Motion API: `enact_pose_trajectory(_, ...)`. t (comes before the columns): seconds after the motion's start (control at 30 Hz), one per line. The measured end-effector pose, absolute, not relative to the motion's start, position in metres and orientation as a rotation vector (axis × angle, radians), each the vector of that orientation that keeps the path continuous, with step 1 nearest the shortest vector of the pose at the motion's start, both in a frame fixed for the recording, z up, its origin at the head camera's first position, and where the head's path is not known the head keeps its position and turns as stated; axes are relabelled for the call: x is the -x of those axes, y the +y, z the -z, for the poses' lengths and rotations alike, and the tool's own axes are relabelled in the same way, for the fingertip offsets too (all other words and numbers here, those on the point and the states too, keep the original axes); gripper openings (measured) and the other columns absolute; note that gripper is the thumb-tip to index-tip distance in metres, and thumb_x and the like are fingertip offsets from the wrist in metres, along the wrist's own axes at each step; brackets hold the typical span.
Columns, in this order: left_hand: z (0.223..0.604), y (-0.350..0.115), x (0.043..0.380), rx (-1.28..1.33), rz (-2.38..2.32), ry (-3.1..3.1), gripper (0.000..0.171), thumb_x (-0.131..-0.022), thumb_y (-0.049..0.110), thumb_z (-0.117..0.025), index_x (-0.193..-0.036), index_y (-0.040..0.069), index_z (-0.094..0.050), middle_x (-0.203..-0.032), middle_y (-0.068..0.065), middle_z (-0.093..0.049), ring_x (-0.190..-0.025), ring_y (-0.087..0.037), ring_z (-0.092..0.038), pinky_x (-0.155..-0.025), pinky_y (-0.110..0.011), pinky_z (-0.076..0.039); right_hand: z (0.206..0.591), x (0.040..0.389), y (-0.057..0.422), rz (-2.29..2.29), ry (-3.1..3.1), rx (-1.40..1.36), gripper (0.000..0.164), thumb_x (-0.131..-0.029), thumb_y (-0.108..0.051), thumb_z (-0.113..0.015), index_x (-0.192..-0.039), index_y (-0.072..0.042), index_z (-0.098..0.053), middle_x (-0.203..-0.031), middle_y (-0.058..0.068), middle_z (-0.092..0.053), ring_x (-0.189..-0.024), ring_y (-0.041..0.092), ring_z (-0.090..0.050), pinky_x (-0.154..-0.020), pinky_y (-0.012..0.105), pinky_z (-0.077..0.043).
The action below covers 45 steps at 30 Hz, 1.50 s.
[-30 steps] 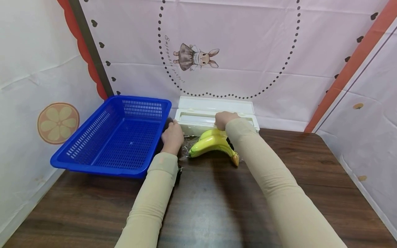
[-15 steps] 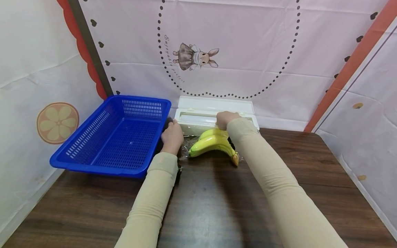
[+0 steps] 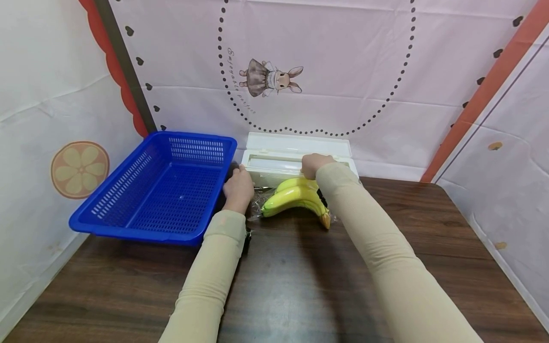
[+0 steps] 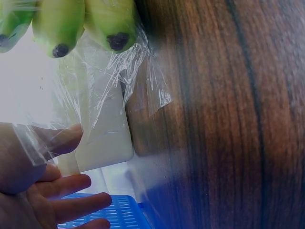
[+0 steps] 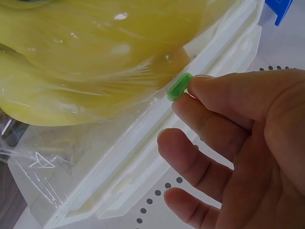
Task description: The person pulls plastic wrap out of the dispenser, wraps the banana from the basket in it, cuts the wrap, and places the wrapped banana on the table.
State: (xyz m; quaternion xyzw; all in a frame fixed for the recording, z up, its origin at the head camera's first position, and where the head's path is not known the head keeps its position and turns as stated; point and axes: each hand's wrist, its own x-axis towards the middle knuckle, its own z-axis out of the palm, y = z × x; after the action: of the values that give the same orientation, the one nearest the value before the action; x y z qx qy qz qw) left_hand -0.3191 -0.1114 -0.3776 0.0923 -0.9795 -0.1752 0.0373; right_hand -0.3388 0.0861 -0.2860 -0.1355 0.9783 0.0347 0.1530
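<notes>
A bunch of bananas [image 3: 293,200] lies under clear cling film [image 4: 109,71], in front of a white cling film dispenser [image 3: 263,178] with its lid raised. My left hand [image 3: 239,188] is at the dispenser's left end; in the left wrist view its thumb lies against the end, beneath a strip of film, while the other fingers spread behind. My right hand [image 3: 315,166] is over the dispenser's front edge. Its thumb and index finger pinch a small green slide cutter [image 5: 179,87], with the other fingers loosely bent. A film roll [image 3: 276,164] shows inside the dispenser.
A blue plastic basket [image 3: 141,236] with slotted sides stands left of my left hand, close to the dispenser. The brown wooden table [image 3: 279,286] meets cloth-covered walls at the back and sides. A small dark thing [image 3: 247,240] lies beside my left sleeve.
My right hand has slid slightly to the right along the dispenser's front edge. My left hand, the bananas and the basket stay where they were.
</notes>
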Motion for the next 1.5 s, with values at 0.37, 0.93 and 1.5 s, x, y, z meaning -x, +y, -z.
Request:
enact_pose_trajectory(0.37,0.377,-0.112,0.318,-0.292,0.529,-3.011,0.069,-0.095,0.027,-0.055,-0.149,0.002,-0.022,-0.139,-0.018,-0.045,-0.098,-0.035,-0.062,-0.079,-0.050,-0.052,0.281,0.333,0.090,-0.107,2.814,0.397,0.029,-0.098,-0.024,-0.044,-0.113,-0.007,-0.062,-0.124,0.012,-0.061,-0.114,0.027,-0.056,-0.105,0.052,-0.036)
enact_pose_trajectory(0.93,0.376,-0.110,0.318,-0.301,0.539,-3.029,0.070,-0.095,0.027,-0.054,-0.150,0.001,-0.019,-0.139,-0.018,-0.045,-0.101,-0.036,-0.061,-0.081,-0.051,-0.051,0.286,0.339,0.099,-0.079,2.804,0.352,0.034,-0.099,-0.025,-0.043,-0.122,-0.006,-0.059,-0.130,0.012,-0.058,-0.119,0.029,-0.054,-0.106,0.056,-0.033)
enact_pose_trajectory(1.5,0.375,-0.110,0.318,-0.303,0.546,-3.031,0.070,-0.095,0.027,-0.054,-0.150,0.002,-0.019,-0.138,-0.018,-0.045,-0.102,-0.037,-0.061,-0.082,-0.052,-0.050,0.292,0.346,0.107,-0.068,2.808,0.354,0.031,-0.098,-0.025,-0.044,-0.116,-0.006,-0.062,-0.127,0.012,-0.060,-0.118,0.029,-0.054,-0.106,0.055,-0.033)
